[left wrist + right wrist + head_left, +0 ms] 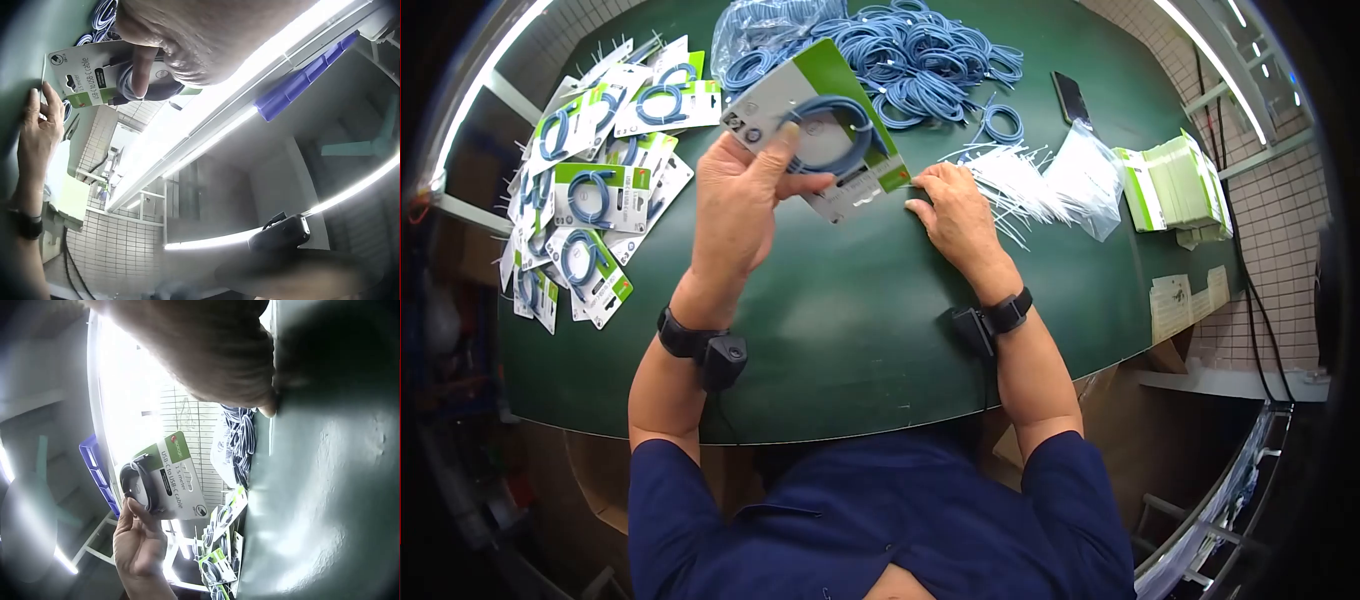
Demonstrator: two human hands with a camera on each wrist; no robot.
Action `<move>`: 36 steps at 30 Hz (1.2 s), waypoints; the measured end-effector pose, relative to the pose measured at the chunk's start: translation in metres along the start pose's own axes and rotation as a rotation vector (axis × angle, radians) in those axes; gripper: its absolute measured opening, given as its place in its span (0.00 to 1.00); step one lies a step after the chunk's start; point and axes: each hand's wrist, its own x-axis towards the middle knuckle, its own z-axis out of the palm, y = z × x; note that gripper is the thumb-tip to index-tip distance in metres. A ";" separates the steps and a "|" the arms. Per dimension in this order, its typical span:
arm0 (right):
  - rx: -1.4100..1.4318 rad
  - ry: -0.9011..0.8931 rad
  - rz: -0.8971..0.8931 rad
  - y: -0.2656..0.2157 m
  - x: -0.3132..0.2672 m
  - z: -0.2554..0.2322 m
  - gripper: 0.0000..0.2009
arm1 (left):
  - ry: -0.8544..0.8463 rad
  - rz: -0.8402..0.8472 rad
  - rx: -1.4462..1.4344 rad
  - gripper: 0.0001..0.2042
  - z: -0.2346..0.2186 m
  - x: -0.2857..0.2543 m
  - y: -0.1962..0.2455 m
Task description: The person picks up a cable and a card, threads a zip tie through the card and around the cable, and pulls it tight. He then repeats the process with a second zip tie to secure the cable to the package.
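Observation:
My left hand (pixel 745 195) holds up a white and green cable card (pixel 815 65), thumb pressed over the coiled blue USB-C cable (pixel 860 125) on its front. The card's printed side reads USB-C to USB-C cable in the right wrist view. Low at the table, my right hand (pixel 960 220) pinches a thin white cable tie (pixel 44 69) between thumb and fingers, close to the card's lower right corner in the head view. Beside that hand lies a loose heap of white cable ties (pixel 1020 185).
Finished-looking carded cables (pixel 590 195) pile up on the left of the green table (pixel 850 330). Coiled blue cables (pixel 910 55) heap at the back. On the right are a clear plastic bag (pixel 1085 180), a phone (pixel 1070 98) and a stack of cards (pixel 1175 185).

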 end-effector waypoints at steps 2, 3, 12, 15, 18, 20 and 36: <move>-0.030 -0.110 0.093 -0.004 0.002 0.001 0.09 | 0.020 0.022 0.001 0.11 -0.001 0.002 0.005; -0.026 -0.109 0.094 -0.006 0.002 0.002 0.09 | 0.039 0.048 0.001 0.11 -0.001 0.003 0.007; -0.137 -0.113 0.013 -0.016 -0.005 0.010 0.08 | 0.047 0.127 0.217 0.12 -0.002 0.002 -0.005; -0.081 -0.079 0.022 -0.019 -0.003 0.003 0.07 | -0.005 0.115 0.367 0.13 -0.008 0.004 -0.019; 0.378 0.070 0.272 -0.016 0.003 -0.006 0.05 | -0.031 0.149 0.586 0.14 -0.002 0.000 -0.021; 0.588 0.127 0.344 -0.012 0.006 -0.014 0.04 | -0.030 0.219 0.890 0.16 0.004 -0.004 -0.021; 1.390 0.157 0.494 -0.015 -0.003 -0.037 0.12 | -0.166 0.554 0.862 0.15 0.002 -0.003 -0.035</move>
